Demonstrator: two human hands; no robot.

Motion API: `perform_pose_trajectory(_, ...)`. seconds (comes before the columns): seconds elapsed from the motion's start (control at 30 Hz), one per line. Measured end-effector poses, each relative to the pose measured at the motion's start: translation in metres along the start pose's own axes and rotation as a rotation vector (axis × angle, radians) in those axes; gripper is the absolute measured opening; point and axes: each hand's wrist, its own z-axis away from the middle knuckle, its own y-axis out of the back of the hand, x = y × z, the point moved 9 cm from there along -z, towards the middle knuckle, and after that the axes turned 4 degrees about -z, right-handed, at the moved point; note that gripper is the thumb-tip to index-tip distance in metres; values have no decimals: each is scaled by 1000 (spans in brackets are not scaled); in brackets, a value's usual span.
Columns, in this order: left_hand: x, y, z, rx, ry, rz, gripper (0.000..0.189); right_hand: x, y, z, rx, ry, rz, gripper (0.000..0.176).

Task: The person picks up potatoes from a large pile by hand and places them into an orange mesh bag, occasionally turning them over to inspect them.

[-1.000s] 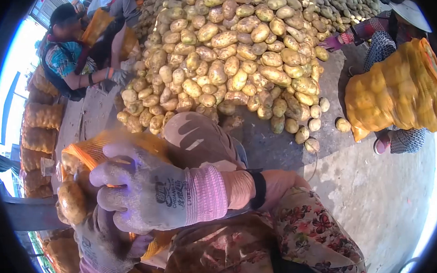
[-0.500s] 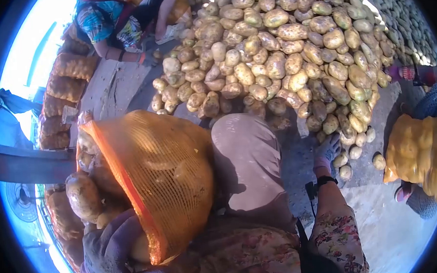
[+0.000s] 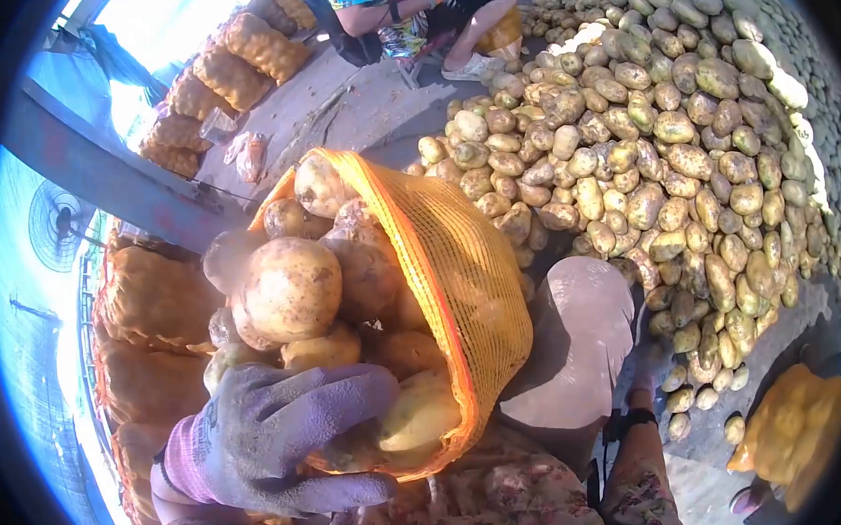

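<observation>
An orange mesh bag (image 3: 482, 259) full of large potatoes lies tilted across my lap, its mouth facing left. My left hand (image 3: 277, 436), in a purple and grey glove, rests at the lower edge of that mouth. Its fingers are spread over the potatoes and the thumb stretches out below the rim. A big round potato (image 3: 292, 288) sits in the opening just above this hand. My right hand (image 3: 650, 360) is low beside my knee (image 3: 576, 330), at the near edge of a large potato heap (image 3: 653, 165). The knee and blur hide its fingers.
Filled bags (image 3: 151, 296) are stacked at the left beside a slanted metal beam (image 3: 130, 173) and a fan (image 3: 54, 225). Another person (image 3: 427, 15) crouches at the top. A filled yellow mesh bag (image 3: 795, 428) stands at the lower right.
My view has turned left, so the bag's mouth shows more fully. My left hand, partly behind the rim before, now lies in plain sight with fingers spread. My right hand stays by the heap.
</observation>
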Motion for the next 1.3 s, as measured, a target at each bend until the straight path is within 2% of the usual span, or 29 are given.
perform_pose_trajectory(0.03, -7, 2, 5, 15, 37, 73, 64, -12, 5, 6, -64, -110, -351, 47)
perform_pose_trajectory(0.07, -12, 3, 12, 27, 71, 143, 63, -35, 12, 14, -120, -128, -598, 47)
perform_pose_trajectory(0.1, -15, 10, 16, 194, 139, 120, 58, -68, 24, 25, -174, -163, -843, 48)
perform_pose_trajectory(0.17, -18, 13, 21, 241, 184, 180, 57, -180, 82, 43, -256, -8, -1048, 50)
perform_pose_trajectory(0.2, -21, 15, 24, 266, 201, 214, 56, -244, 117, 56, -298, 104, -1115, 52)
perform_pose_trajectory(0.23, -22, 14, 27, 227, 180, 269, 70, -291, 139, 63, -354, 221, -1113, 54)
perform_pose_trajectory(0.27, -23, 16, 27, 256, 187, 346, 76, -333, 161, 75, -408, 338, -1106, 57)
perform_pose_trajectory(0.33, -22, 16, 22, 310, 197, 496, 90, -425, 216, 137, -406, 653, -1279, 64)
perform_pose_trajectory(0.4, -20, 15, 18, 413, 79, 652, 105, -484, 239, 204, -675, 783, -1361, 71)
perform_pose_trajectory(0.43, -16, 15, 10, 508, 49, 823, 106, -497, 236, 221, -771, 854, -1298, 72)
perform_pose_trajectory(0.47, -14, 18, 8, 601, 19, 994, 106, -508, 232, 237, -867, 920, -1232, 73)
perform_pose_trajectory(0.5, -25, 24, 19, 735, 219, 993, 110, -515, 221, 247, -936, 967, -1036, 72)
perform_pose_trajectory(0.53, -30, 28, 22, 783, 148, 881, 109, -521, 212, 257, -995, 1028, -833, 71)
perform_pose_trajectory(0.6, -35, 25, 26, 627, 245, 854, 105, -519, 180, 256, -999, 1063, -166, 65)
perform_pose_trajectory(0.7, -26, 29, 20, 421, 93, 304, 91, -502, 133, 252, -1278, 915, -572, 61)
perform_pose_trajectory(0.8, -7, 38, -7, 244, 53, -161, 75, -490, 151, 233, -1290, 640, -906, 53)
perform_pose_trajectory(0.83, -12, 35, -23, 150, 107, -214, 72, -490, 157, 233, -1162, 723, -921, 46)
perform_pose_trajectory(0.9, -20, 26, -55, -45, 213, -326, 68, -491, 160, 230, -1100, 722, -990, 37)
perform_pose_trajectory(1.0, -17, 10, -94, -177, 194, -421, 57, -492, 160, 222, -967, 759, -1064, 33)
perform_pose_trajectory(1.13, -25, -4, -101, -364, 214, -286, 53, -489, 170, 222, -831, 874, -1015, 27)
perform_pose_trajectory(1.17, -23, -12, -99, -476, 159, -218, 55, -487, 176, 224, -806, 907, -974, 25)
perform_pose_trajectory(1.23, -18, -17, -96, -579, 161, 109, 55, -485, 181, 228, -784, 976, -888, 22)
perform_pose_trajectory(1.3, -24, -28, -95, -575, 211, 219, 54, -485, 181, 228, -737, 1018, -863, 21)
